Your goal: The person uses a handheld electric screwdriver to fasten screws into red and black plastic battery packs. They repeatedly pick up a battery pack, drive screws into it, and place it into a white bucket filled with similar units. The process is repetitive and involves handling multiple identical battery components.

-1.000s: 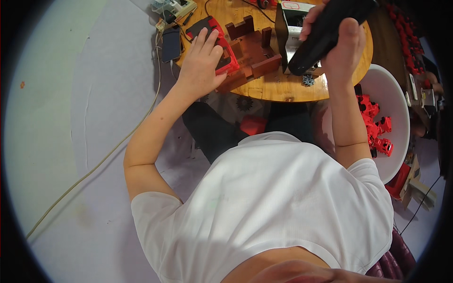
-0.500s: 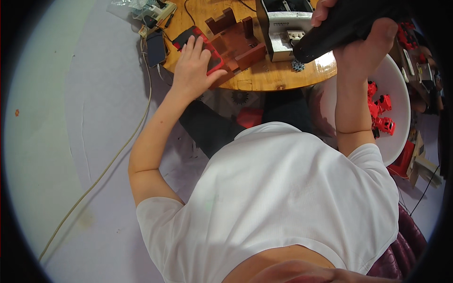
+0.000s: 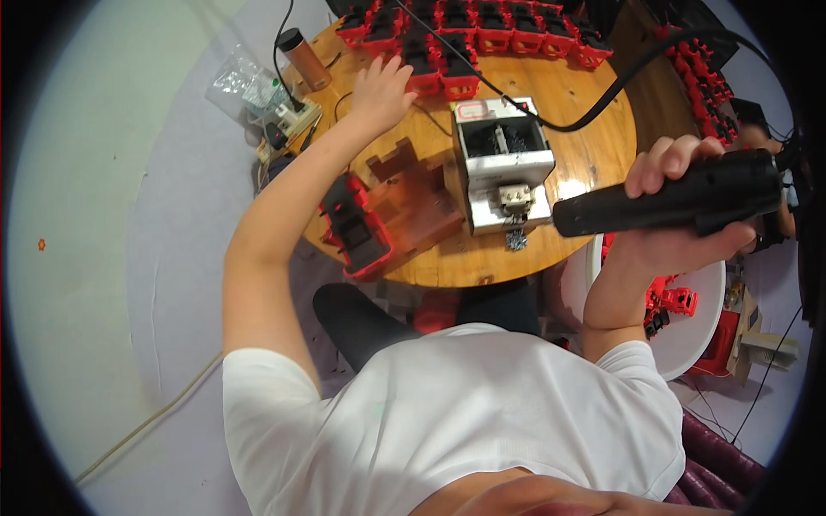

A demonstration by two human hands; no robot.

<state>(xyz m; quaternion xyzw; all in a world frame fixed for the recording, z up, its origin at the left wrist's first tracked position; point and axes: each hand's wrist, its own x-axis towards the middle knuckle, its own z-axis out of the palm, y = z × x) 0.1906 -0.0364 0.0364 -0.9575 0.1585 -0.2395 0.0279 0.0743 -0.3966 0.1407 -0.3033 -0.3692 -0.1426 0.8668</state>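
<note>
Over the round wooden table [image 3: 594, 103], our right hand [image 3: 680, 219] wraps closed around one black corded power screwdriver [image 3: 667, 196], likely rigid and weighty, best held mid-barrel. Our left hand [image 3: 383, 90], fingers spread, rests on red-and-black plastic housings [image 3: 447, 39] at the table's far edge; we cannot count them.

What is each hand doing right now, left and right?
Left hand: open, fingers spread on the red-and-black plastic parts at the far side of the round wooden table.
Right hand: closed around the black corded power tool.
</note>
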